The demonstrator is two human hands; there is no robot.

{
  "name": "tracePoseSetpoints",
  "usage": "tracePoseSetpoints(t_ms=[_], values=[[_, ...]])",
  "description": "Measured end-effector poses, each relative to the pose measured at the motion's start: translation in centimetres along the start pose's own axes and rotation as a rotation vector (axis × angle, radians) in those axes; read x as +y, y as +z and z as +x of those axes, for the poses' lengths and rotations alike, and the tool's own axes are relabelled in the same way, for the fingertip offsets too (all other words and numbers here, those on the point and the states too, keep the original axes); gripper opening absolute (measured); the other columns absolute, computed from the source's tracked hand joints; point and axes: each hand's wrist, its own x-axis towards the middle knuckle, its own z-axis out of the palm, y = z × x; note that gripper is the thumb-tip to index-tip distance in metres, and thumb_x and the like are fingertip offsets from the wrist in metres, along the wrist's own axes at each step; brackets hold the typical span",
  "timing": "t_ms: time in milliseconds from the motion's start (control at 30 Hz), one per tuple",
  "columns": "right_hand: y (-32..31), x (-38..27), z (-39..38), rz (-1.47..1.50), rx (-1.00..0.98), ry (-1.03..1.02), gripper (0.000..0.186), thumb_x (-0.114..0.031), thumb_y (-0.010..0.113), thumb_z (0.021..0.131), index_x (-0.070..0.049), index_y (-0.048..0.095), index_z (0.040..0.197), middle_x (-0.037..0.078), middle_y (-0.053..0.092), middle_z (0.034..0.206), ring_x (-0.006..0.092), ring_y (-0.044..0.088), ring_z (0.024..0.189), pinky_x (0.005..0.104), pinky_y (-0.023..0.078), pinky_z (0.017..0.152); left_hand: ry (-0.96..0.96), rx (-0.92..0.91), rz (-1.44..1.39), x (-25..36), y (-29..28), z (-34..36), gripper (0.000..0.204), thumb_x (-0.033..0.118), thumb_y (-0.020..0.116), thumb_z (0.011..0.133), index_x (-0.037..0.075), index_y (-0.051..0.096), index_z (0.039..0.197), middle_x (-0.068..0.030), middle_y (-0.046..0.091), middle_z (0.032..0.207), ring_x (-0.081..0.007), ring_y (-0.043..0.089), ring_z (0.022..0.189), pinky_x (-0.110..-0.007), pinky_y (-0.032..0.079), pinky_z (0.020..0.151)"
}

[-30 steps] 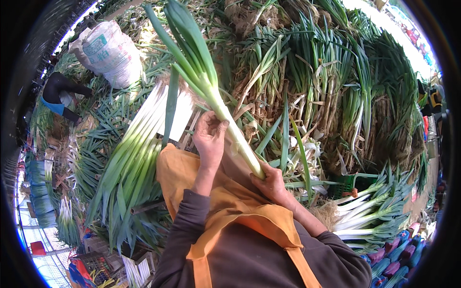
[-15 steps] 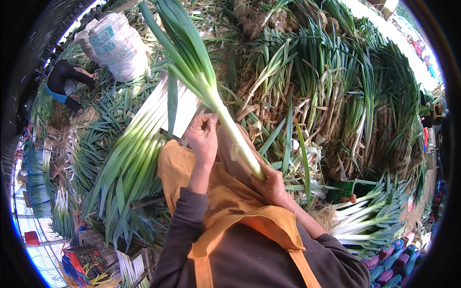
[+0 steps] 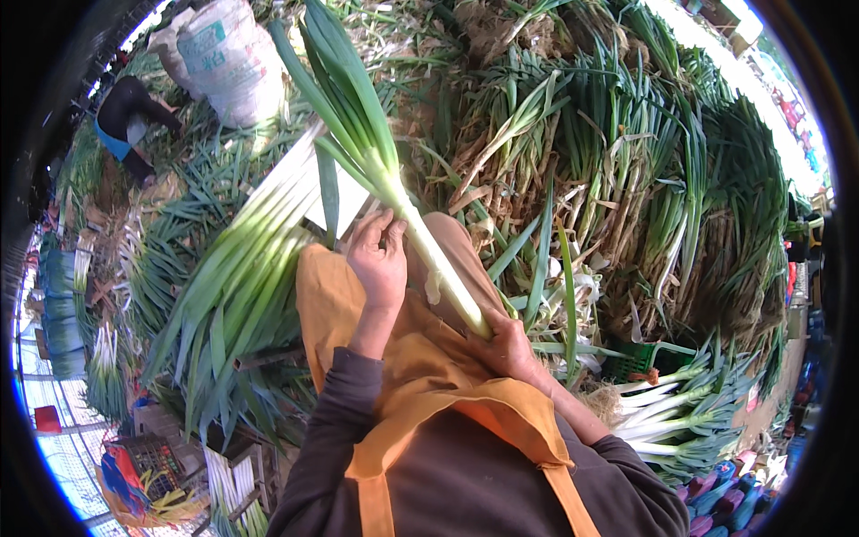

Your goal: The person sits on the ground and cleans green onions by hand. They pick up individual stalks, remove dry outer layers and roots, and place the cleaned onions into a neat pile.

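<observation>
A long green onion [image 3: 437,268] with a thick pale stalk and broad green leaves lies slantwise over my lap, leaves pointing up and left. My right hand [image 3: 506,345] is closed round the stalk's lower end. Beside the upper stalk, just below where the leaves fan out, is my left hand [image 3: 378,264]. Its thumb and fingertips are bent together in a pinch; what is between them is too small to make out. A torn bit of skin [image 3: 433,288] hangs from the middle of the stalk. To the left lies a pile of cleaned green onions [image 3: 242,268], white ends away from me.
Uncleaned green onions [image 3: 617,170] with dry brown skins are heaped at the right. More white-stalked ones [image 3: 662,412] lie at lower right by a green crate [image 3: 632,362]. A white sack [image 3: 234,67] stands far left, near another person [image 3: 130,121] bending down.
My left hand's fingers have loosened slightly from a tighter pinch and sit closer along the stalk. The right hand keeps its hold on the lower end. The view has shifted slightly.
</observation>
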Motion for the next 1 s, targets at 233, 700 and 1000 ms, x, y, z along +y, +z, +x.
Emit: tracePoseSetpoints(t_ms=[233,700,1000], values=[[-0.4,1.4,-2.1,-0.215,-0.133,0.196,0.044,-0.016,0.073,0.074,-0.003,0.064,0.115,0.025,0.067,0.087,0.0363,0.069,0.083,0.0405,0.055,0.072,-0.485,-0.182,-0.092,-6.2,1.5,-5.3,0.008,-0.001,0.071,0.082,-0.006,0.068,0.088,-0.0127,0.07,0.083,-0.0208,0.067,0.074,-0.03,0.053,0.071],[-1.3,0.0,-0.7,-0.014,-0.07,0.323,0.039,-0.018,0.075,0.079,0.003,0.067,0.11,0.014,0.071,0.082,0.0101,0.063,0.075,0.031,0.052,0.068,-0.881,-0.441,-0.591,1.4,-1.9,-4.3,0.027,0.021,0.063,0.096,0.002,0.059,0.116,-0.005,0.065,0.093,-0.0135,0.064,0.079,-0.027,0.054,0.073],[-2.8,-2.3,0.2,0.164,-0.195,0.311,0.044,-0.018,0.074,0.078,0.001,0.066,0.116,0.011,0.07,0.084,0.0109,0.063,0.076,0.0292,0.052,0.072,-0.837,-0.337,-1.278,-0.3,0.9,-0.8,0.047,0.031,0.058,0.098,0.003,0.048,0.134,-0.015,0.063,0.12,-0.0278,0.065,0.107,-0.043,0.054,0.093]])
